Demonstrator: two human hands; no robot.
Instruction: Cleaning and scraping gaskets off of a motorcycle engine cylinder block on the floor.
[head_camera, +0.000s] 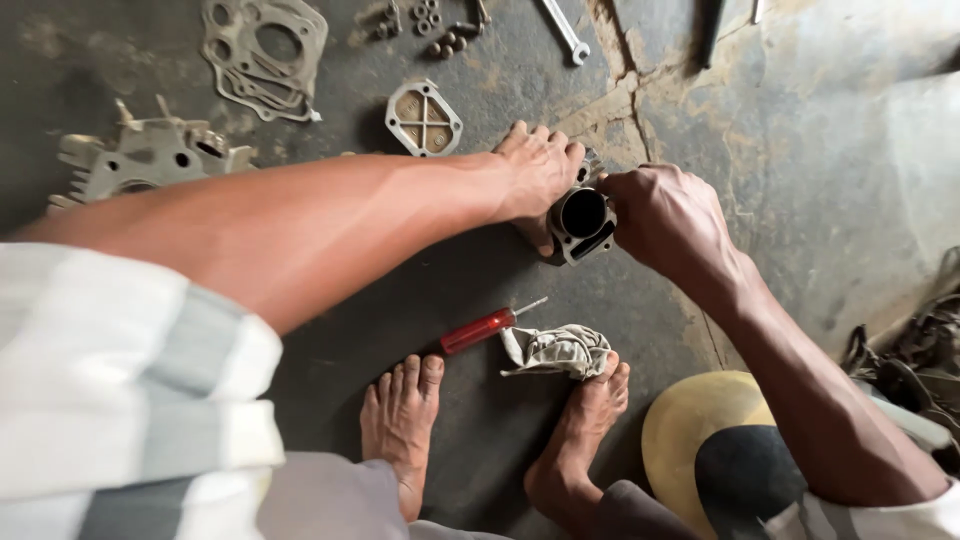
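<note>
A grey metal engine cylinder (582, 222) with a round dark bore stands on the oily concrete floor between my hands. My left hand (538, 172) is clasped over its left and far side, fingers curled on top. My right hand (662, 215) grips its right side. Both of my bare feet rest on the floor below it.
A red-handled screwdriver (483, 328) and a crumpled grey rag (556, 350) lie near my feet. Farther off are a square metal cover (424, 119), a thin gasket (265, 52), a finned engine casting (145, 160), loose bolts (432, 22) and a spanner (566, 31). A yellow round object (690, 430) sits at lower right.
</note>
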